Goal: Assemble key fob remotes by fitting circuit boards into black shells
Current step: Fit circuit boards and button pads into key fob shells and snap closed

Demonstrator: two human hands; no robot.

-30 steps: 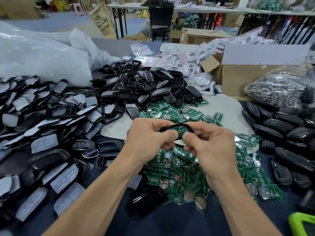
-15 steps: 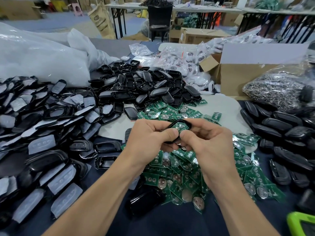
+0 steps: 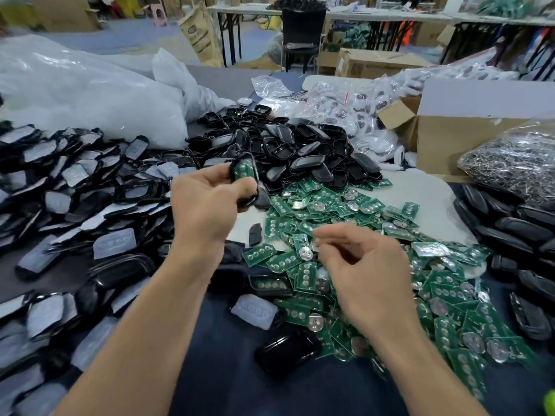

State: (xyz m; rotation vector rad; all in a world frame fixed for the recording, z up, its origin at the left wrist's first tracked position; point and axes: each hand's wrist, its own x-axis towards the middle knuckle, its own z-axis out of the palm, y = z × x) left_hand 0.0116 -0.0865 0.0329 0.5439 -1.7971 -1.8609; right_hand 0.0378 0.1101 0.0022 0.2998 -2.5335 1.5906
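My left hand [image 3: 207,205] grips a black shell [image 3: 244,178] with a green circuit board seated in it, held upright above the table. My right hand [image 3: 357,265] hovers low over the heap of green circuit boards [image 3: 345,211], fingers loosely curled and holding nothing. A pile of empty black shells [image 3: 288,151] lies behind the boards. A single black shell [image 3: 286,351] rests on the dark cloth near my right forearm.
Black shells with grey rubber pads [image 3: 69,187] cover the left side. Finished black fobs [image 3: 516,232] lie at the right. A cardboard box [image 3: 456,139], a bag of metal rings [image 3: 516,163] and white plastic bags [image 3: 84,94] stand behind.
Both hands held the shell with the board together before. Now my right hand has let go and dropped toward the boards, while my left hand carried the shell up and left.
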